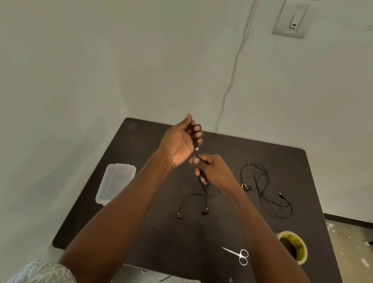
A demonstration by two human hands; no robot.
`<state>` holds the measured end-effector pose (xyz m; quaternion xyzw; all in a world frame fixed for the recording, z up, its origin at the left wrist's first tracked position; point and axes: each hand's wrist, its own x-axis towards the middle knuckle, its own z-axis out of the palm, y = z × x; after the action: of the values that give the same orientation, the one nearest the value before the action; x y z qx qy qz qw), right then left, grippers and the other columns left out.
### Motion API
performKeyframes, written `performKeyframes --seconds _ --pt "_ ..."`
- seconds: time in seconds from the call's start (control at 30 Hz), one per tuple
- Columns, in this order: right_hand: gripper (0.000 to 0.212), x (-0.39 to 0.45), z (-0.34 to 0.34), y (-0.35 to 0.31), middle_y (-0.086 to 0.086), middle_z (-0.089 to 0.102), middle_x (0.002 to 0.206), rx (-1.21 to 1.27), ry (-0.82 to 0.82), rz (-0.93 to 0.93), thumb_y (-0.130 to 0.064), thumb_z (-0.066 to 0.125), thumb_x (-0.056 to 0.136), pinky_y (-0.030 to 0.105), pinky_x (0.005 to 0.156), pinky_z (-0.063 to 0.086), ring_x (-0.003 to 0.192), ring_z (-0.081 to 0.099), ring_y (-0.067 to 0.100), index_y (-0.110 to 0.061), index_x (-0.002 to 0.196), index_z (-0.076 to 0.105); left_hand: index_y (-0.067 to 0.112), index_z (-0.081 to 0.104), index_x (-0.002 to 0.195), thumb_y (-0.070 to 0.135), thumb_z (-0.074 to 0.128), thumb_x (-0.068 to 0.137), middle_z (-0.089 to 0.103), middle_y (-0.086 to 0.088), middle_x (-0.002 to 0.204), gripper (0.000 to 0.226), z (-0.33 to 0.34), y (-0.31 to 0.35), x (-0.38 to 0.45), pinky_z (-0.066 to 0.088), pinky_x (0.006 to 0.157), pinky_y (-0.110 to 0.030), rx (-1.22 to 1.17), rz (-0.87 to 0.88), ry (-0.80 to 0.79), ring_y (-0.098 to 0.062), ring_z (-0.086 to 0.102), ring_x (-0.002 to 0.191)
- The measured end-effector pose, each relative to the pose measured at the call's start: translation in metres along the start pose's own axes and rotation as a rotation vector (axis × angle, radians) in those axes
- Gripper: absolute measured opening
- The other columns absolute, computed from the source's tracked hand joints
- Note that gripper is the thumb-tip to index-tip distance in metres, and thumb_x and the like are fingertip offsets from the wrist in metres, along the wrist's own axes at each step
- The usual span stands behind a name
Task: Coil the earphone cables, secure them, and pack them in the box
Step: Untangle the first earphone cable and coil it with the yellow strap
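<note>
My left hand is raised above the dark table, its fingers curled round the upper end of a black earphone cable. Just below it my right hand grips the same cable. The cable hangs down from my right hand and splits into two earbuds that dangle just over the table. A second black earphone cable lies loose and tangled on the table to the right. A clear plastic box sits open at the table's left edge.
Small silver scissors lie near the front right of the table. A yellow tape roll stands at the right edge. A white wall with a hanging cord rises behind the table.
</note>
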<state>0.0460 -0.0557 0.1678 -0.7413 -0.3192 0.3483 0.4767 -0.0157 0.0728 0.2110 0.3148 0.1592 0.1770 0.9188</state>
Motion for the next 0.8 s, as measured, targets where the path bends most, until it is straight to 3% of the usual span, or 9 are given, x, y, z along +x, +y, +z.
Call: performKeyframes --seconds 0.13,0.33,0.5,0.57,0.7,0.8 --pt "0.019 -0.010 -0.006 -0.006 0.005 0.057 0.063 -0.024 -0.073 0.015 -0.016 0.055 0.098 0.024 0.046 0.040 0.044 0.046 0.014 -0.002 0.096 0.068 0.003 0.060 0.094 0.017 0.044 0.102 0.065 -0.007 0.075 0.022 -0.002 -0.006 0.001 0.057 0.072 -0.033 0.168 0.086 0.044 -0.019 0.065 0.069" --pt "0.012 -0.016 -0.023 -0.020 0.007 0.060 0.061 0.059 -0.118 -0.012 -0.014 0.063 0.093 0.026 0.046 0.042 0.045 0.050 0.016 -0.004 0.088 0.068 0.008 0.059 0.112 0.017 0.045 0.102 0.048 -0.001 0.063 0.020 -0.013 -0.010 0.005 0.054 0.074 -0.033 0.585 0.224 0.073 -0.015 0.054 0.060" --pt "0.005 -0.020 -0.038 -0.033 0.009 0.064 0.064 0.075 -0.159 -0.001 -0.007 0.063 0.090 0.025 0.047 0.039 0.046 0.050 0.018 -0.003 0.090 0.065 0.015 0.062 0.099 0.014 0.046 0.100 0.059 0.001 0.073 0.016 -0.021 -0.012 0.006 0.047 0.068 -0.026 0.942 0.198 0.023 -0.005 0.057 0.061" --pt "0.007 -0.019 -0.046 -0.039 0.010 0.065 0.065 0.069 -0.167 0.002 -0.008 0.065 0.089 0.025 0.048 0.039 0.047 0.050 0.018 -0.002 0.090 0.065 0.016 0.061 0.098 0.010 0.046 0.099 0.063 0.001 0.079 0.016 -0.024 -0.013 0.006 0.047 0.071 -0.025 0.990 0.151 -0.005 -0.001 0.057 0.059" --pt "0.015 -0.013 -0.064 -0.055 0.010 0.063 0.069 0.087 -0.129 -0.064 -0.006 0.063 0.091 0.023 0.050 0.041 0.052 0.049 0.015 0.007 0.098 0.065 0.013 0.061 0.096 0.005 0.041 0.098 0.061 0.001 0.070 0.022 -0.023 -0.015 0.000 0.035 0.049 -0.017 1.030 0.029 -0.060 -0.006 0.051 0.052" --pt "0.013 -0.001 -0.069 -0.062 0.006 0.063 0.070 0.074 0.007 -0.105 -0.006 0.060 0.093 0.021 0.052 0.042 0.056 0.050 0.012 0.004 0.098 0.067 0.009 0.064 0.096 0.007 0.037 0.100 0.047 0.001 0.060 0.028 -0.022 -0.017 -0.007 0.027 0.048 -0.020 0.885 -0.069 -0.065 -0.009 0.039 0.051"
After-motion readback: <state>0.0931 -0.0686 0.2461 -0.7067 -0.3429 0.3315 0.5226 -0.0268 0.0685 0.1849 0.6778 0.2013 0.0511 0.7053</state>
